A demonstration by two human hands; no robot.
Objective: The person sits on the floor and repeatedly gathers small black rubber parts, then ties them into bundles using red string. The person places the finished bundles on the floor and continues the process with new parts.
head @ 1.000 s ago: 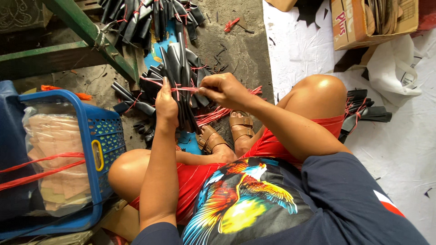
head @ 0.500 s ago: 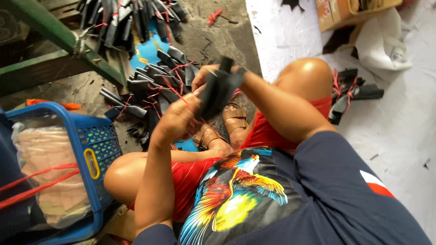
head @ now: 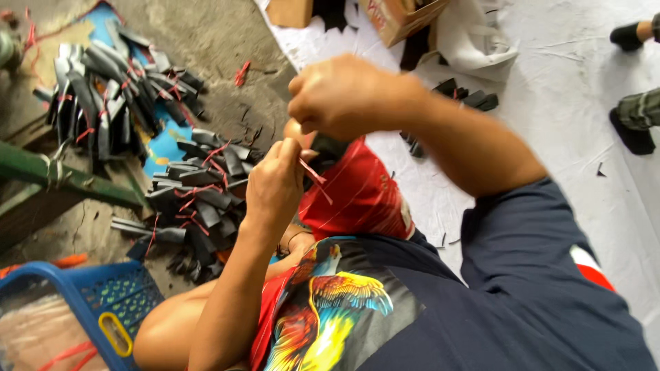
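Here the left hand (head: 275, 182) was raised in front of the chest, its fingertips pressed together on a thin red string (head: 313, 177) that ran down and to the right from the pinch. Just above it, the right hand (head: 344, 96) was curled into a loose fist, close over the left; whether it gripped the string's other end or anything else could not be told, since the knuckles hid the fingers' inner side. The string hung over red shorts (head: 354, 192). Beyond the left hand, on the dirty concrete floor (head: 220, 48), lay a heap of black rubber strips (head: 199, 199), several tied into bundles with the same red string, and a second heap (head: 103, 96) lay farther off on a blue sheet. A blue plastic basket (head: 103, 302) stood at the lower left beside the knee. To the right, white sheeting (head: 564, 89) covered the ground, with a cardboard box (head: 399, 17) at its top edge.
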